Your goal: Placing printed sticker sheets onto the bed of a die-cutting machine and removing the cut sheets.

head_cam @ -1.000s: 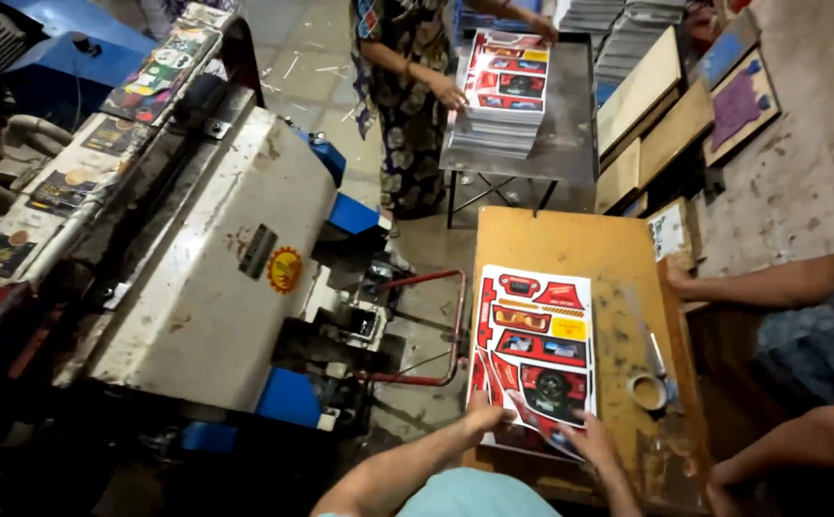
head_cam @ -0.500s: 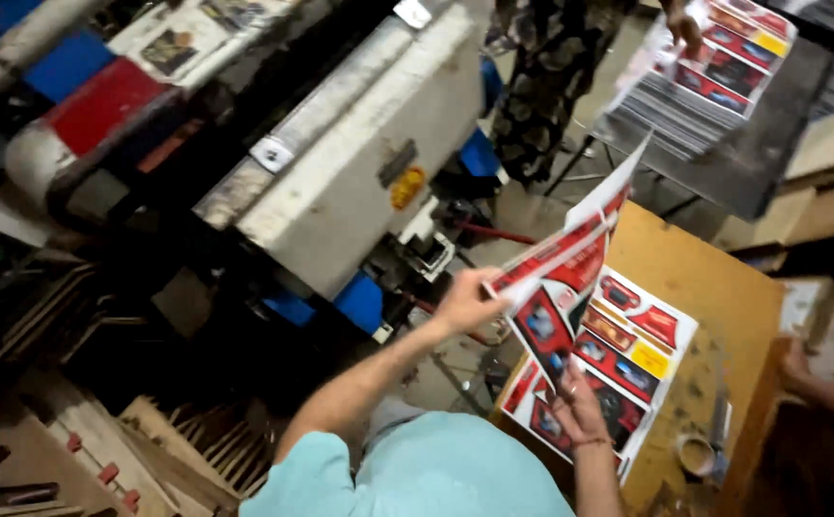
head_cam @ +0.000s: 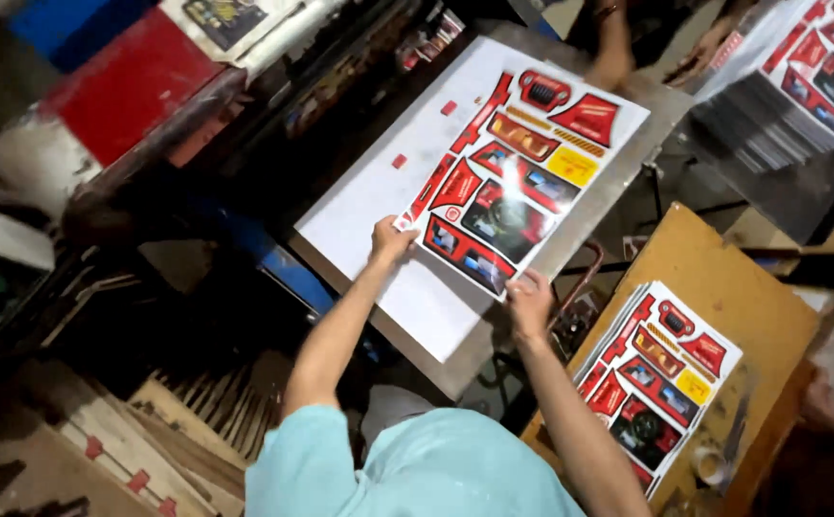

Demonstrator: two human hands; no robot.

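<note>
A printed sheet (head_cam: 518, 177) with red, yellow and dark panels lies tilted on the white surface of a metal machine table (head_cam: 379, 206). My left hand (head_cam: 390, 239) grips the sheet's near left corner. My right hand (head_cam: 530, 302) pinches its near right corner at the table's edge. Both arms reach forward from my light blue shirt.
A stack of similar printed sheets (head_cam: 661, 378) rests on a wooden table (head_cam: 733, 287) at the right, beside a tape roll (head_cam: 709, 464). Another person's hands (head_cam: 690, 57) stand by a taller stack (head_cam: 800, 81) at the top right. Red and blue machine parts (head_cam: 135, 91) fill the left.
I have carried one printed sheet from the stack on the wooden table leftward and laid it flat on the machine's white surface. My view has swung toward the machine.
</note>
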